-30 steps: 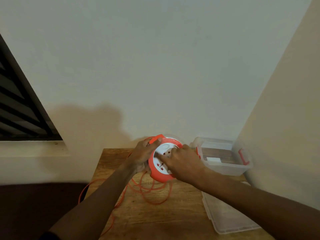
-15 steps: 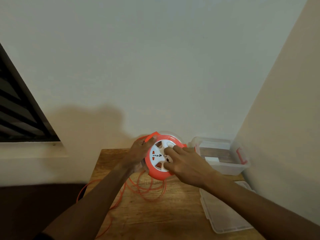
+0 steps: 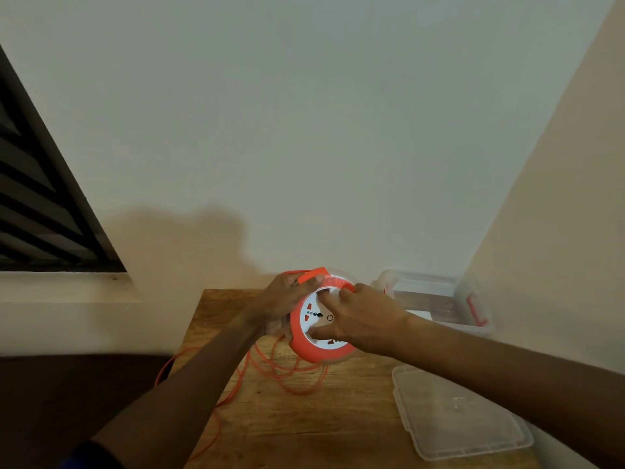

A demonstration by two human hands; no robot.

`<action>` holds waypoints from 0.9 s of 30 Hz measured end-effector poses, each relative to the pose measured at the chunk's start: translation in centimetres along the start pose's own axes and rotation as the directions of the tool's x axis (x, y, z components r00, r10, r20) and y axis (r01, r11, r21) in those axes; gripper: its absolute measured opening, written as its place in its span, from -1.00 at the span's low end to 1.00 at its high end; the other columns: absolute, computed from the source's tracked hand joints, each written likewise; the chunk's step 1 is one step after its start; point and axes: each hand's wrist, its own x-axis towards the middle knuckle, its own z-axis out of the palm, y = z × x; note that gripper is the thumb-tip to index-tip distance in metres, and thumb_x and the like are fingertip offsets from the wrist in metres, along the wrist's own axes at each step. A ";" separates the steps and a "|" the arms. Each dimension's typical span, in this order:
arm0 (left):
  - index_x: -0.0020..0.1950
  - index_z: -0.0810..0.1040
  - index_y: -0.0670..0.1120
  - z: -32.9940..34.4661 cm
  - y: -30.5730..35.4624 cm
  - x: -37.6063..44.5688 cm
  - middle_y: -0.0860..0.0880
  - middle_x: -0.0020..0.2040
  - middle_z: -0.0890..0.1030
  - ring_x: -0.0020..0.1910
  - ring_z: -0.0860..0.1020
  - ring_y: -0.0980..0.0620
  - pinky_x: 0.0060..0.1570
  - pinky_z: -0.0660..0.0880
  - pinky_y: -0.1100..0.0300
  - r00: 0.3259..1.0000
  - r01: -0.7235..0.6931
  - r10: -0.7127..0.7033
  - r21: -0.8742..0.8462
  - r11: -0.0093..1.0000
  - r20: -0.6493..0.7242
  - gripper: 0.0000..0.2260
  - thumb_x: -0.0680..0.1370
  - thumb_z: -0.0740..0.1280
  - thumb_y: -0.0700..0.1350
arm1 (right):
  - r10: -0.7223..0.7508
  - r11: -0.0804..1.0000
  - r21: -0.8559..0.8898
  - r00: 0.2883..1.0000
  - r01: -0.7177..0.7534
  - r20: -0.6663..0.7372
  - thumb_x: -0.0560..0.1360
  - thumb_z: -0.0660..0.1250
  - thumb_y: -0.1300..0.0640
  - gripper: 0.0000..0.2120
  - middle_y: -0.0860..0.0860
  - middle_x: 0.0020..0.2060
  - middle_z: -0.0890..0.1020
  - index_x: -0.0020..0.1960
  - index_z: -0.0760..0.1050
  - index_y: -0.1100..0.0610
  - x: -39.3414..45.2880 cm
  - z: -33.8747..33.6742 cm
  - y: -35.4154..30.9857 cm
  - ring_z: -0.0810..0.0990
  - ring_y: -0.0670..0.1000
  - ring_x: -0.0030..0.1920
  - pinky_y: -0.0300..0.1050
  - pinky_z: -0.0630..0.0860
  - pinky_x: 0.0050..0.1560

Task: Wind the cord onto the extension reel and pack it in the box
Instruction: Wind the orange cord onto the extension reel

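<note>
An orange extension reel (image 3: 299,346) with a white socket face stands on edge above the wooden table (image 3: 304,431). My left hand (image 3: 277,304) grips its left rim and orange handle from behind. My right hand (image 3: 362,319) lies on the white face, fingers spread and pressed into it. Loose orange cord (image 3: 287,374) lies in loops under the reel and trails off the table's left edge. A clear plastic box (image 3: 473,324) with red latches stands open at the back right.
The clear box lid (image 3: 460,418) lies flat on the table at the front right. White walls close in behind and on the right. A dark louvred window (image 3: 40,211) is at the left. The floor left of the table is dark.
My right hand's fingers have shifted round on the white face, and the face has turned. The reel stays held in the same spot by my left hand.
</note>
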 end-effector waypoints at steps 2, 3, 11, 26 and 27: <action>0.12 0.71 -0.06 0.1 0.1 0.1 -0.27 0.02 0.73 -0.11 0.72 -0.25 -0.05 0.67 -0.10 1.000 0.002 -0.002 -0.020 1.000 -0.004 -0.71 0.61 0.41 0.13 | 0.017 0.998 -0.057 0.999 -0.015 0.042 0.56 0.36 0.07 -0.43 0.27 0.36 0.37 0.47 0.20 -0.16 0.6 -0.2 -0.6 0.56 0.22 0.12 0.07 0.57 -0.02; 0.12 0.72 -0.06 0.1 0.1 0.0 -0.23 0.01 0.75 -0.11 0.73 -0.21 -0.07 0.68 -0.07 1.000 0.007 -0.007 -0.037 0.999 -0.007 -0.72 0.61 0.41 0.13 | 0.035 0.996 -0.084 0.997 -0.029 0.070 0.56 0.35 0.09 -0.42 0.30 0.37 0.34 0.49 0.20 -0.13 0.9 -0.3 -1.0 0.55 0.24 0.13 0.09 0.58 0.01; 0.22 0.68 -0.08 -0.1 -0.1 -0.3 -0.21 0.08 0.75 0.02 0.73 -0.29 0.04 0.68 -0.20 0.998 0.017 -0.026 -0.147 0.989 -0.059 -0.62 0.55 0.45 0.16 | 0.255 0.967 0.022 0.967 -0.255 -0.026 0.55 0.30 0.13 -0.42 0.17 -0.08 0.64 0.51 0.19 0.07 2.1 0.3 -1.5 0.63 0.17 -0.15 -0.01 0.48 -0.23; 0.14 0.72 0.06 0.0 0.1 0.2 -0.17 0.06 0.77 -0.01 0.75 -0.24 -0.06 0.70 -0.12 0.990 -0.049 0.028 -0.154 0.987 -0.139 -0.62 0.47 0.49 0.28 | 0.546 0.805 0.402 0.810 -0.437 -0.215 0.39 0.50 0.03 -0.51 0.13 0.01 0.68 0.29 0.53 0.08 0.2 1.6 -2.7 0.69 0.15 -0.14 0.01 0.62 -0.27; 0.14 0.72 0.05 0.0 0.3 0.2 -0.17 0.06 0.76 -0.01 0.75 -0.24 -0.04 0.70 -0.13 0.991 -0.039 0.021 -0.135 0.990 -0.132 -0.66 0.51 0.47 0.25 | 0.462 0.861 0.349 0.855 -0.369 -0.236 0.32 0.57 0.08 -0.54 0.16 0.04 0.65 0.19 0.59 0.09 -0.1 1.6 -2.2 0.68 0.17 -0.09 0.05 0.63 -0.25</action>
